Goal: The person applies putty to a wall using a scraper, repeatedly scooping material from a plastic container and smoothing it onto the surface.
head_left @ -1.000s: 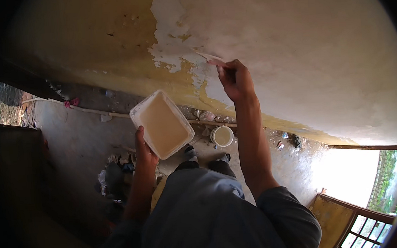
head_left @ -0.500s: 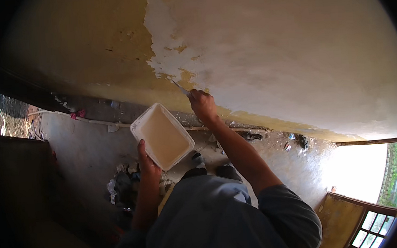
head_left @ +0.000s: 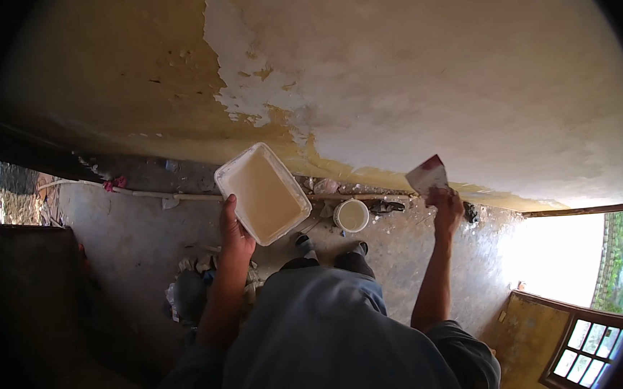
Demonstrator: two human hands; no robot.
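My hands are well apart: the left hand [head_left: 234, 230], thumb over the rim, clasps a white tub [head_left: 286, 177]; the right hand [head_left: 447, 207], arm stretched forward, pinches a scraper [head_left: 427, 177] near the wall [head_left: 419, 78]. Any lettering is too small to read.

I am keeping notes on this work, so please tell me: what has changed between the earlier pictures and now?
The right hand has moved to the right and away from the patchy yellow edge on the wall, carrying the scraper, whose broad face now shows. Nothing was taken or let go. The left hand still holds the tub.
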